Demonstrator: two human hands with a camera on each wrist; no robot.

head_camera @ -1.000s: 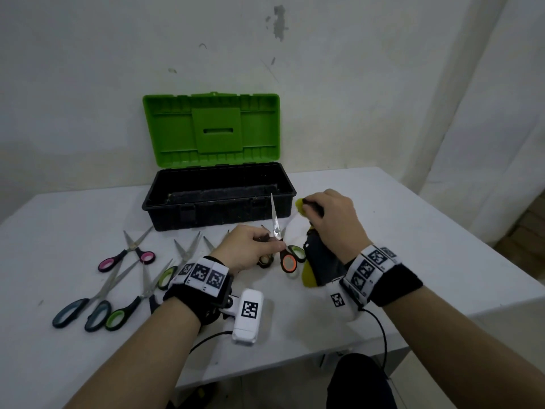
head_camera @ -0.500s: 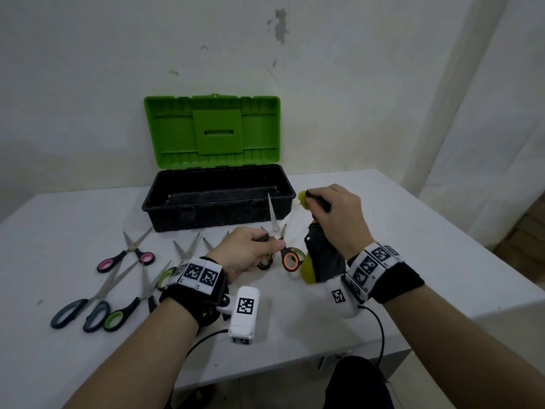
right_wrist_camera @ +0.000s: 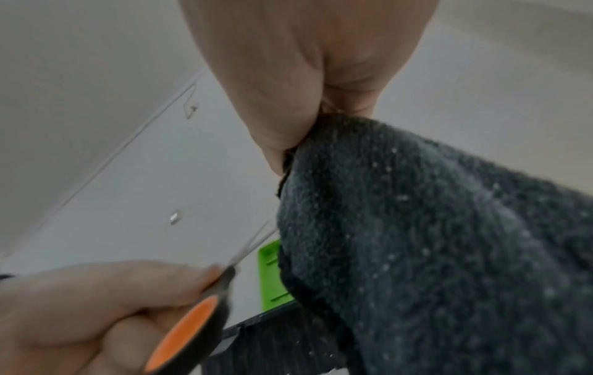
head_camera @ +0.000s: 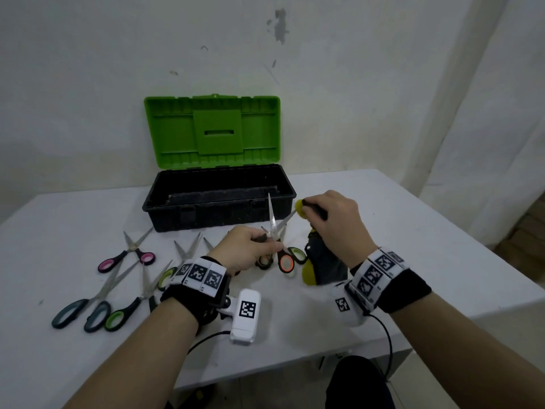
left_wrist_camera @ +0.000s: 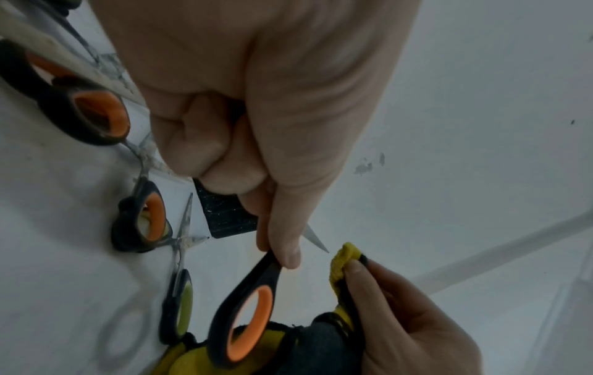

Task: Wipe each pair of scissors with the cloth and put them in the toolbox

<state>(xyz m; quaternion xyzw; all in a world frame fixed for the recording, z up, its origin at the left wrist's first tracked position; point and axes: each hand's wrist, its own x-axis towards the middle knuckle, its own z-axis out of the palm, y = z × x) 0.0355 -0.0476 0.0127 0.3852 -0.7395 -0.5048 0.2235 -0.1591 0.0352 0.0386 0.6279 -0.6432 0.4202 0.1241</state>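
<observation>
My left hand (head_camera: 250,249) grips the orange-handled scissors (head_camera: 285,262) by one handle loop, its blades spread in a V and pointing up in front of the toolbox (head_camera: 218,199). My right hand (head_camera: 333,222) pinches the yellow and dark grey cloth (head_camera: 321,267), and the cloth's top fold sits right at the tip of the right blade. In the left wrist view a thin gap shows between that blade tip (left_wrist_camera: 317,241) and the cloth (left_wrist_camera: 343,256). The right wrist view shows the cloth (right_wrist_camera: 433,253) hanging from my fingers. The black toolbox stands with its green lid (head_camera: 212,131) raised.
Several other scissors lie on the white table (head_camera: 413,231) left of my hands: a pink-handled pair (head_camera: 126,256), a teal-handled pair (head_camera: 79,308), a green-handled pair (head_camera: 126,308). More orange-handled ones (left_wrist_camera: 96,114) lie under my left hand. The table's front edge is near my forearms.
My right hand with the cloth rose a little along the right blade, then came back down near its tip. The left hand and scissors stayed almost still.
</observation>
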